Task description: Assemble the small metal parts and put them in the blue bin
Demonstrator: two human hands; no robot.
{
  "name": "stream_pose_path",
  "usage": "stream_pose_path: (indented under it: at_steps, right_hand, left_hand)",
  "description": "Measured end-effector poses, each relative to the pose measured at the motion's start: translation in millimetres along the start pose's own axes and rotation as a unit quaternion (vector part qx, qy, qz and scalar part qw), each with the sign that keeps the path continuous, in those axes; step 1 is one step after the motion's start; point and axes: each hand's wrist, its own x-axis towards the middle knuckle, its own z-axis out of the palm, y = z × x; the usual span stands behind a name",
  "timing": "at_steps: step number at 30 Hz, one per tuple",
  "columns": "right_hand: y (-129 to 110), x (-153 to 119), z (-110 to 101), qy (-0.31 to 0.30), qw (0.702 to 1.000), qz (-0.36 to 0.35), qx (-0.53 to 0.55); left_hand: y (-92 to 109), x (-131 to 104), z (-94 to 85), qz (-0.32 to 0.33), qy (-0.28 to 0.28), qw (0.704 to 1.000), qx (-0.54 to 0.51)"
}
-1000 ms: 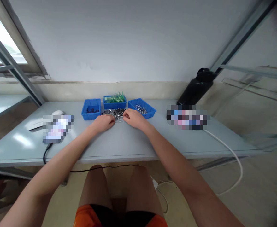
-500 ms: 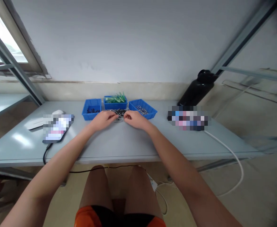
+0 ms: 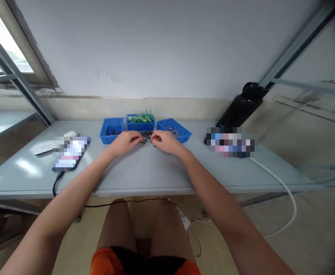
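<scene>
A heap of small dark and silvery metal pieces (image 3: 147, 135) lies on the grey table between my hands. At its left side is my left hand (image 3: 126, 141), closed, with thumb and fingertips pinched together. My right hand (image 3: 164, 141) is closed at the right side of the heap, fingers curled in. What either hand pinches is too small to make out. Behind them, a blue bin (image 3: 111, 120) at left holds small dark parts, and a middle bin (image 3: 140, 126) holds green plastic pieces (image 3: 141, 117). The right bin (image 3: 184, 136) contains thin silvery pins (image 3: 172, 131).
A phone (image 3: 71, 152) on a black cable lies at left beside a white case (image 3: 70, 134). At right, a black bottle (image 3: 241, 106) stands behind a blurred device (image 3: 230, 142) with a white cable (image 3: 273, 179). The wall (image 3: 167, 57) rises behind the table (image 3: 144, 172).
The whole view has shifted slightly. My hands stay at the heap, with the fingers moving a little; the right hand appears slightly farther right. The bins have not moved on the table.
</scene>
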Motion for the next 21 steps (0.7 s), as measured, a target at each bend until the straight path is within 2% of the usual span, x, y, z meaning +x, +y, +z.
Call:
stream_pose_path:
  at_steps: [5, 8, 13, 17, 21]
  right_hand:
    - [-7, 0, 11, -0.052, 0.998, -0.037, 0.017]
    - [-8, 2, 15, -0.061, 0.996, -0.065, 0.001]
    - [-8, 2, 9, -0.052, 0.996, -0.073, -0.026]
    - [-11, -1, 2, -0.040, 0.997, -0.068, -0.008]
    - [-10, 0, 2, -0.056, 0.996, -0.064, -0.008]
  left_hand:
    - [3, 0, 0.3, 0.025, 0.062, 0.997, -0.024]
    - [6, 0, 0.5, 0.032, 0.084, 0.995, -0.041]
    - [8, 0, -0.2, 0.023, 0.083, 0.995, -0.052]
    - [5, 0, -2.7, -0.007, 0.097, 0.994, -0.042]
    - [6, -1, -2.8, -0.018, 0.094, 0.994, -0.045]
